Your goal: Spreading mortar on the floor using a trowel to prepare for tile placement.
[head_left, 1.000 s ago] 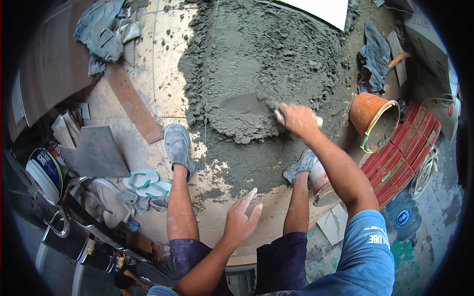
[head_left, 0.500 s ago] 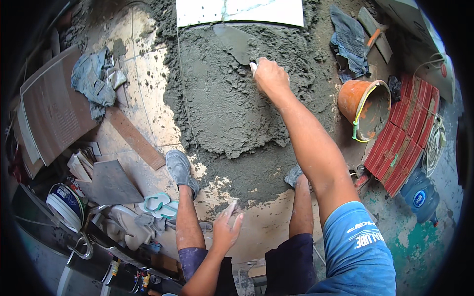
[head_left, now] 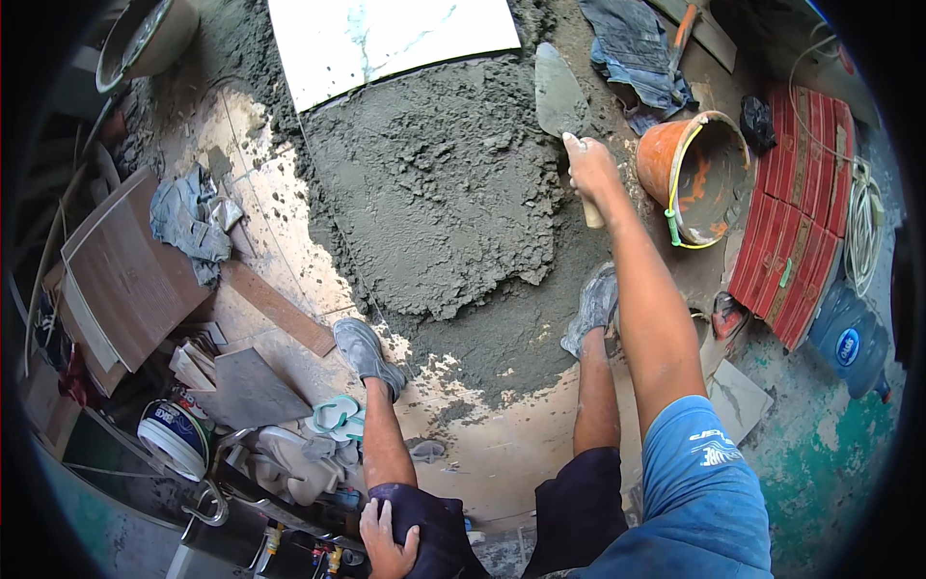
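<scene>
My right hand (head_left: 592, 172) is wrapped round the handle of a pointed trowel (head_left: 561, 95). Its grey-smeared blade points away from me, at the right edge of a bed of wet mortar (head_left: 434, 179). The mortar's near part is fairly smooth, while its middle and right side are rough and lumpy. A white marbled tile (head_left: 400, 43) lies at the far end of the bed. Down on my left thigh, in dark shorts (head_left: 439, 526), my left hand (head_left: 388, 545) rests with its fingers spread and holds nothing.
An orange bucket (head_left: 661, 164) tilts at the right, beside red boxes (head_left: 796, 232) and a blue water bottle (head_left: 849, 338). Rags (head_left: 632, 53) lie behind it. Boards (head_left: 145, 270), a plank (head_left: 280, 309) and slippers (head_left: 338, 420) are on the left. A taut string runs along the mortar's left edge.
My right hand has carried the trowel rightward, off the middle of the mortar to its edge. My left hand has dropped onto my thigh. The view has shifted and turned a little.
</scene>
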### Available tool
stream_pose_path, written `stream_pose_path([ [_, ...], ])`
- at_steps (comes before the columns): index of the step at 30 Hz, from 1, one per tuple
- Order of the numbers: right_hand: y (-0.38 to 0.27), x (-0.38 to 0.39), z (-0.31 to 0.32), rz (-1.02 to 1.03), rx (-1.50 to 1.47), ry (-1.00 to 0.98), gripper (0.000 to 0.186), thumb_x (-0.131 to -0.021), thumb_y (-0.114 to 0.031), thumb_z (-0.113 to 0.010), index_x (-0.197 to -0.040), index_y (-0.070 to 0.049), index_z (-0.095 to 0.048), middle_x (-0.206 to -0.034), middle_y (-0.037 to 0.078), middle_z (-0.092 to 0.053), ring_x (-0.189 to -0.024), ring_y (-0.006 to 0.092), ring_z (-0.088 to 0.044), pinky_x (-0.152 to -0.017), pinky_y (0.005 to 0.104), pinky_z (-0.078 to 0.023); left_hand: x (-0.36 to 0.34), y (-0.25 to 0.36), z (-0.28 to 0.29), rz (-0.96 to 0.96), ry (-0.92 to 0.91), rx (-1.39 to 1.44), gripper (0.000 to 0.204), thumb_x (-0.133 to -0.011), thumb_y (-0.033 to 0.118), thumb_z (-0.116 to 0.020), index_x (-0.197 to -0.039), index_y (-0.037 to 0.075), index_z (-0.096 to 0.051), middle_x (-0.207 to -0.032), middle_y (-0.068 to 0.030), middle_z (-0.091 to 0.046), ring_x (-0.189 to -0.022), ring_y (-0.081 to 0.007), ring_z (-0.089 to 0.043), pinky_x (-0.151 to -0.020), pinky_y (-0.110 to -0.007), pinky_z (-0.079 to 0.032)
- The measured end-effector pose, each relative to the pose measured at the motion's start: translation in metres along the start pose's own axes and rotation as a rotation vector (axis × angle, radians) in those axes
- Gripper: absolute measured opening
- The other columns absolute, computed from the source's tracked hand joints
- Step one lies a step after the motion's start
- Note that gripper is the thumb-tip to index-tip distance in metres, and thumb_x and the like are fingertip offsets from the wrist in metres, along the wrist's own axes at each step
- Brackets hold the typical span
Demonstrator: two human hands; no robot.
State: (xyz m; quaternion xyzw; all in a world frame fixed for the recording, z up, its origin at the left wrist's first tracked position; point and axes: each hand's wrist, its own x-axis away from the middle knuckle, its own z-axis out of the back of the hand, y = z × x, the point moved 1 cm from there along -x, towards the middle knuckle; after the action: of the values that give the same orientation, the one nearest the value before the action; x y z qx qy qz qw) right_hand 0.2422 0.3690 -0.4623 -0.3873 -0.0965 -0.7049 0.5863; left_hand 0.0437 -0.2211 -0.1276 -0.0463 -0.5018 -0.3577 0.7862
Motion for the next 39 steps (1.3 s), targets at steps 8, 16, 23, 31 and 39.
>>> stream_pose_path([
  [8, 0.023, -0.03, 0.041, -0.103, -0.679, -0.51, 0.033, -0.097, -0.042, -0.055, -0.088, -0.01, -0.052, -0.067, -0.002, -0.049, -0.052, 0.008, -0.048, -0.043, 0.0239, -0.043, -0.018, 0.009, -0.019, 0.043, 0.039, 0.002, 0.072, -0.077, 0.029, -0.072, -0.136, -0.002, -0.045, -0.136, -0.0291, -0.045, -0.126, -0.0453, -0.042, -0.107, -0.053, -0.032],
  [16, 0.081, -0.001, 0.024, -0.156, -0.254, -0.766, 0.035, -0.1, -0.038, -0.046, -0.08, -0.009, -0.048, -0.056, -0.003, -0.044, -0.043, 0.0096, -0.041, -0.038, 0.0283, -0.038, -0.027, 0.017, -0.047, 0.087, -0.021, -0.071, 0.071, -0.077, 0.031, -0.072, -0.135, -0.002, -0.048, -0.136, -0.0272, -0.046, -0.127, -0.0429, -0.043, -0.108, -0.05, -0.033],
  [23, 0.131, 0.054, 0.042, -0.123, -0.261, -0.691, 0.038, -0.099, -0.04, -0.048, -0.083, -0.006, -0.052, -0.059, 0.001, -0.047, -0.046, 0.0119, -0.045, -0.04, 0.0303, -0.04, -0.031, 0.02, -0.059, 0.151, -0.104, -0.157, 0.071, -0.078, 0.034, -0.07, -0.135, -0.002, -0.049, -0.134, -0.0275, -0.048, -0.127, -0.0417, -0.044, -0.108, -0.049, -0.033],
  [31, 0.184, 0.092, 0.012, -0.117, -0.127, -0.793, 0.036, -0.099, -0.036, -0.05, -0.09, -0.001, -0.055, -0.061, 0.005, -0.052, -0.044, 0.0145, -0.047, -0.039, 0.0324, -0.039, -0.032, 0.016, -0.068, 0.116, -0.062, -0.151, 0.072, -0.076, 0.034, -0.072, -0.134, -0.001, -0.05, -0.135, -0.0271, -0.048, -0.127, -0.0418, -0.043, -0.108, -0.05, -0.033],
  [39, 0.101, 0.016, 0.056, -0.128, -0.34, -0.68, 0.037, -0.099, -0.041, -0.05, -0.079, -0.009, -0.047, -0.058, -0.002, -0.044, -0.044, 0.0095, -0.042, -0.039, 0.0277, -0.039, -0.031, 0.011, -0.072, 0.111, -0.063, -0.168, 0.072, -0.076, 0.033, -0.071, -0.135, 0.0, -0.049, -0.135, -0.027, -0.048, -0.127, -0.0416, -0.044, -0.108, -0.049, -0.033],
])
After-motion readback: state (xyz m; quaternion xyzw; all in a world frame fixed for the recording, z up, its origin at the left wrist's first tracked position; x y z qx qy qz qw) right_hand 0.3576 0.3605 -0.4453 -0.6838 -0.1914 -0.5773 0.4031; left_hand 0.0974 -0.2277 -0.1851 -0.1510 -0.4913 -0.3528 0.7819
